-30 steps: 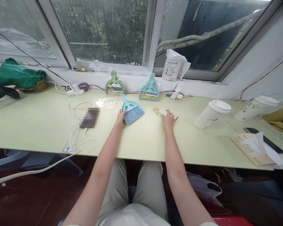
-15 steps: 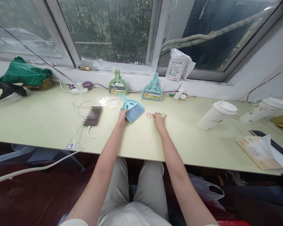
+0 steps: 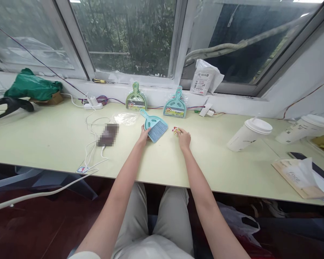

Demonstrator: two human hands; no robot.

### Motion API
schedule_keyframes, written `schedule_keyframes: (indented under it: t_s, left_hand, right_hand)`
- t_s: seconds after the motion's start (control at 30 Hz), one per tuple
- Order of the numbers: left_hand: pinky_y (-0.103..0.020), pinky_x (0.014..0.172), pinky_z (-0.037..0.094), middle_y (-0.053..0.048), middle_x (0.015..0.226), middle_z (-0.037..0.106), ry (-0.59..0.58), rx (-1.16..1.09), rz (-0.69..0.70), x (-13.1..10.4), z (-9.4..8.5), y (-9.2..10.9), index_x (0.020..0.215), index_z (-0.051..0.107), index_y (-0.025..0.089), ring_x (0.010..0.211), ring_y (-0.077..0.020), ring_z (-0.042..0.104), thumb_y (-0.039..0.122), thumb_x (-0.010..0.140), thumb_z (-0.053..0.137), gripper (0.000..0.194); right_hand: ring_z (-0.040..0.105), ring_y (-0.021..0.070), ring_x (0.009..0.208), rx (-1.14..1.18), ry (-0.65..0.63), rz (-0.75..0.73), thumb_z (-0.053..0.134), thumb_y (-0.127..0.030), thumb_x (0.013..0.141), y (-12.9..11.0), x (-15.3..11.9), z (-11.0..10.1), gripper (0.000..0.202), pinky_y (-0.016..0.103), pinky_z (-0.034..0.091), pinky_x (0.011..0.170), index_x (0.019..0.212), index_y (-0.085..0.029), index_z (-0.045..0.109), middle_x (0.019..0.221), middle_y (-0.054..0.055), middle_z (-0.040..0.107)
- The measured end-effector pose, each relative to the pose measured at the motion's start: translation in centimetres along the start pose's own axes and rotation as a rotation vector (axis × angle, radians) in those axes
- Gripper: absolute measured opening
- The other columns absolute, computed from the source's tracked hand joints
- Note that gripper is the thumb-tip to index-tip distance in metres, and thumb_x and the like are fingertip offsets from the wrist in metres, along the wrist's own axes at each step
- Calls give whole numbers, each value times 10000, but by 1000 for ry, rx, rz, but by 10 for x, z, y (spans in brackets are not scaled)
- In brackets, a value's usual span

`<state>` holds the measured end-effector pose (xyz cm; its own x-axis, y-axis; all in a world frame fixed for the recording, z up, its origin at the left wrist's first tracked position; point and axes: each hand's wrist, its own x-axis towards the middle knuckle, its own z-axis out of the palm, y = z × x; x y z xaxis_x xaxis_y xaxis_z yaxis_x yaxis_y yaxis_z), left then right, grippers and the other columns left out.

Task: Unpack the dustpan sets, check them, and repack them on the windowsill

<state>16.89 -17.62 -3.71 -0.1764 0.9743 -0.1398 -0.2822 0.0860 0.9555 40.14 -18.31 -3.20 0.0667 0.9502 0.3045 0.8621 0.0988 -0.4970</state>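
Since a moment ago, my right hand (image 3: 184, 137) has slid in from farther right and gathered up the small printed label (image 3: 175, 130) beside the brush.

At the bench (image 3: 43, 140), my left hand (image 3: 144, 135) lies loosely open against the near edge of the teal brush-and-dustpan set (image 3: 155, 126), steadying it; my right is curled around the label, pinched at the fingertips. I judge this the pick-up step; next calls for bringing label and set together.
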Motion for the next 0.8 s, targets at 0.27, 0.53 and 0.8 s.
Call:
schedule_keyframes:
  t_s: [0.27,0.53,0.8]
  left_hand:
    - [-322,769,539,-44,1164,590,-251,-110,27,-18,21,-3,1204,393,298,921,-165,640,349,714,740,603]
    - [-315,741,536,-32,1053,605,-172,-70,49,-14,18,-2,1181,373,260,855,-157,645,188,648,739,651]
    - [-320,754,529,-50,1080,600,-182,-71,40,-15,16,-3,1134,404,234,913,-185,637,141,594,754,650]
  right_hand:
    - [346,199,1375,143,-59,-164,243,-447,967,-52,-20,22,515,470,129,1149,1411,-242,402,1447,71,448]
    - [153,235,1446,175,-246,-254,205,-507,960,-62,-30,35,533,625,54,1111,1454,-327,295,1550,16,260]
    - [351,248,1310,50,-125,-184,238,-463,971,-63,-31,26,492,444,296,1026,1365,-281,470,1475,49,407]
